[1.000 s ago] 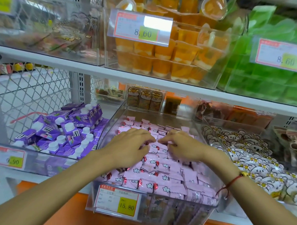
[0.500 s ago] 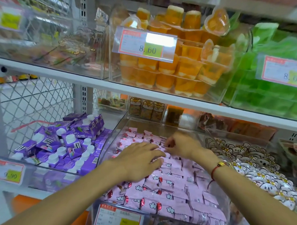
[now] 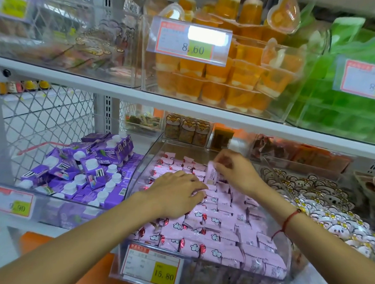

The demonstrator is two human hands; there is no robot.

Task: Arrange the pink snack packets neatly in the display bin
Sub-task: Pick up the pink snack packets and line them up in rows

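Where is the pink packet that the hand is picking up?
In the head view, the lifted pink packet is pinched by the right hand, above the back of the clear bin, beside the left hand.

Two hands are in view, the left hand and the right hand. Pink packets fill one clear bin, too many to count. Four price tags show; the nearest price tag reads 15.80.

White metal lower shelf carries clear acrylic display bin of pink packets; just left, clear bin of purple cartons; right, clear bin of white flower-print sweets
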